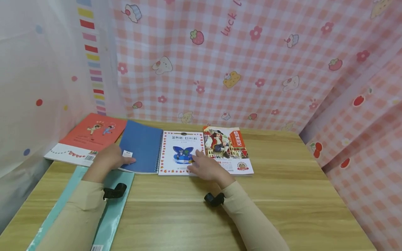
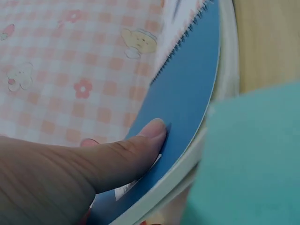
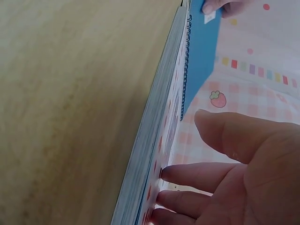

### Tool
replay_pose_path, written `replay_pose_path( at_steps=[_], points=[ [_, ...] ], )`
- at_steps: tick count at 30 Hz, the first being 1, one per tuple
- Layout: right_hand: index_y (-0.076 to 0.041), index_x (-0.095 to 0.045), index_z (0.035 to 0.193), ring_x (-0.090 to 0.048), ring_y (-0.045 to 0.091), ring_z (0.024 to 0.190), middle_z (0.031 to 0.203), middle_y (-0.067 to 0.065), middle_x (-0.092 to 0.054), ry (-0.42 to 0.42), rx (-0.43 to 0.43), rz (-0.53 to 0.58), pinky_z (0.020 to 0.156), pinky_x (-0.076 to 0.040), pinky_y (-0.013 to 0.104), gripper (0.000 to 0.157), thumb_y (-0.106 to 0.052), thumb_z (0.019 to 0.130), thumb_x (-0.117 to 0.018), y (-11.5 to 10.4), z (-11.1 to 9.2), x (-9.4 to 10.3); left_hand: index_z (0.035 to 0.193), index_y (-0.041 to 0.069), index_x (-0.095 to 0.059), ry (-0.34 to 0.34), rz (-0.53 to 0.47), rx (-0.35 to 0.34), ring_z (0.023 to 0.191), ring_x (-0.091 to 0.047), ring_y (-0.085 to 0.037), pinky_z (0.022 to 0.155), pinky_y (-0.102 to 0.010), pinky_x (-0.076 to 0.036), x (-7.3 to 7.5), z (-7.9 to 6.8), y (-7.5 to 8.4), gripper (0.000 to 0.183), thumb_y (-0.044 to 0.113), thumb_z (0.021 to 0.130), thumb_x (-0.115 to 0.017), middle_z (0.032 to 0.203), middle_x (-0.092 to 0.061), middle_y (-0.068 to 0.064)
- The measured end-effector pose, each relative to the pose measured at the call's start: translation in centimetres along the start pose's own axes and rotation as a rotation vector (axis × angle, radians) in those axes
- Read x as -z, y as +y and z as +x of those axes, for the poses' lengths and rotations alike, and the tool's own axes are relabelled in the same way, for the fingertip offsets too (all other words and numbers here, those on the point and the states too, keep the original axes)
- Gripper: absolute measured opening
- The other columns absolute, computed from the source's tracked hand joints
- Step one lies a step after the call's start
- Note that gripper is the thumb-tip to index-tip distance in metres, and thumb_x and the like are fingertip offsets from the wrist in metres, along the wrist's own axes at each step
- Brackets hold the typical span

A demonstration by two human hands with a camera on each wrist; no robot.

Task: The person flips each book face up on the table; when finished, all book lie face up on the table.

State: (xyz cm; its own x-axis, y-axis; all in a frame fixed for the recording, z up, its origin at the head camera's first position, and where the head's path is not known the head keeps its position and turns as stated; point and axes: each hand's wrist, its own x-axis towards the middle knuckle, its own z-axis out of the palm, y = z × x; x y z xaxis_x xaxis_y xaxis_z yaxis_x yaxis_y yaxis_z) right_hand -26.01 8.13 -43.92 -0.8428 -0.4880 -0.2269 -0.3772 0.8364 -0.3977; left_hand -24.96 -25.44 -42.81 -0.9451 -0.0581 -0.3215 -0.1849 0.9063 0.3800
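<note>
My left hand [image 1: 110,157] holds the left edge of a blue spiral notebook [image 1: 141,144]. Its thumb [image 2: 133,150] lies on the cover beside a small white label, while the other fingers are hidden. In the left wrist view the notebook's pages curve. To its right lies a white book [image 1: 168,158] with a leaf border and a blue butterfly. My right hand [image 1: 208,167] rests its extended fingertips on that book's cover, with the thumb [image 3: 225,133] held apart. Beside it is a colourful book [image 1: 222,141] with a figure in a hat.
A red and white book [image 1: 94,130] lies at the far left, next to the notebook. Under my left forearm is a teal book [image 1: 114,212]. The wooden table [image 1: 298,195] meets a pink checked curtain [image 1: 213,62] at the back and right.
</note>
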Motion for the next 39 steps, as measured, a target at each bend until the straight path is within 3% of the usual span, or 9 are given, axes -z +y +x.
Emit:
replay_pose_path(
  at_steps=[3,8,10,12,16,21,25,33,39],
  points=[
    [0.001,-0.041,0.153,-0.028,0.039,0.149,0.164,0.023,-0.023,0.001,-0.007,-0.010,0.121,-0.026,0.049,0.062,-0.039,0.106,-0.049,-0.1,0.0,0.2,0.134,-0.026,-0.038,-0.011,-0.076,-0.010,0.081,-0.057,-0.034,0.063,-0.036,-0.049,0.3,0.0,-0.1,0.091,0.045,0.091,-0.074,0.104,-0.054,-0.030],
    [0.001,-0.042,0.152,-0.027,0.037,0.150,0.163,0.023,-0.024,0.002,-0.010,-0.012,0.121,-0.026,0.048,0.061,-0.039,0.106,-0.050,-0.2,-0.1,0.2,0.150,-0.019,-0.020,-0.103,-0.302,-0.083,0.109,-0.051,-0.041,0.087,-0.050,-0.053,0.8,0.1,-1.4,0.102,0.048,0.092,-0.072,0.137,-0.042,-0.038],
    [0.001,-0.042,0.152,-0.026,0.037,0.150,0.163,0.024,-0.024,0.005,-0.008,-0.013,0.121,-0.026,0.049,0.061,-0.039,0.106,-0.050,-0.2,-0.1,0.1,0.137,-0.016,-0.041,-0.150,-0.375,-0.099,0.099,-0.054,-0.037,0.085,-0.047,-0.053,0.9,0.2,-1.9,0.082,0.048,0.094,-0.070,0.118,-0.054,-0.033],
    [0.001,-0.043,0.151,-0.027,0.037,0.150,0.163,0.024,-0.025,0.009,-0.005,-0.018,0.121,-0.026,0.049,0.061,-0.039,0.106,-0.050,-0.2,-0.1,0.1,0.102,-0.007,-0.058,-0.187,-0.402,-0.117,0.076,-0.052,-0.026,0.070,-0.037,-0.049,0.9,0.3,-1.9,0.056,0.048,0.096,-0.068,0.085,-0.057,-0.019],
    [0.002,-0.042,0.151,-0.029,0.038,0.149,0.162,0.025,-0.025,0.011,0.014,-0.039,0.120,-0.029,0.049,0.061,-0.039,0.107,-0.048,-0.1,-0.1,0.0,0.067,0.011,-0.039,-0.201,-0.379,-0.165,0.054,-0.030,-0.014,0.055,-0.030,-0.030,0.5,0.3,-0.7,0.052,0.042,0.098,-0.067,0.059,-0.030,0.002],
    [0.001,-0.040,0.153,-0.028,0.038,0.149,0.163,0.025,-0.024,0.010,0.021,-0.016,0.120,-0.029,0.049,0.061,-0.039,0.107,-0.047,-0.1,-0.1,0.1,0.099,-0.013,-0.052,-0.102,-0.253,-0.138,0.080,-0.053,-0.033,0.067,-0.040,-0.048,-0.2,0.0,0.7,0.060,0.044,0.094,-0.069,0.091,-0.054,-0.025],
    [0.000,-0.037,0.155,-0.026,0.035,0.151,0.164,0.021,-0.025,0.029,0.008,0.035,0.122,-0.024,0.048,0.062,-0.037,0.106,-0.048,-0.1,-0.1,0.2,0.137,-0.021,-0.036,-0.047,-0.149,-0.122,0.118,-0.046,-0.053,0.093,-0.061,-0.047,-1.0,0.0,1.4,0.093,0.051,0.090,-0.071,0.133,-0.039,-0.045],
    [-0.003,-0.037,0.156,-0.028,0.031,0.151,0.163,0.017,-0.031,0.050,0.005,0.025,0.121,-0.025,0.053,0.060,-0.035,0.107,-0.048,-0.2,0.1,0.1,0.150,-0.019,-0.024,-0.021,-0.026,-0.109,0.129,-0.026,-0.054,0.098,-0.064,-0.041,-3.1,0.5,2.4,0.111,0.056,0.086,-0.076,0.141,-0.026,-0.039],
    [-0.002,-0.042,0.153,-0.034,0.038,0.146,0.159,0.024,-0.035,0.070,0.015,-0.020,0.119,-0.030,0.051,0.058,-0.035,0.106,-0.050,-0.3,0.4,-0.3,0.153,-0.012,-0.029,-0.018,-0.011,-0.215,0.132,-0.025,-0.054,0.099,-0.072,-0.035,-3.3,0.6,2.4,0.103,0.051,0.086,-0.077,0.148,-0.026,-0.035]
  ],
)
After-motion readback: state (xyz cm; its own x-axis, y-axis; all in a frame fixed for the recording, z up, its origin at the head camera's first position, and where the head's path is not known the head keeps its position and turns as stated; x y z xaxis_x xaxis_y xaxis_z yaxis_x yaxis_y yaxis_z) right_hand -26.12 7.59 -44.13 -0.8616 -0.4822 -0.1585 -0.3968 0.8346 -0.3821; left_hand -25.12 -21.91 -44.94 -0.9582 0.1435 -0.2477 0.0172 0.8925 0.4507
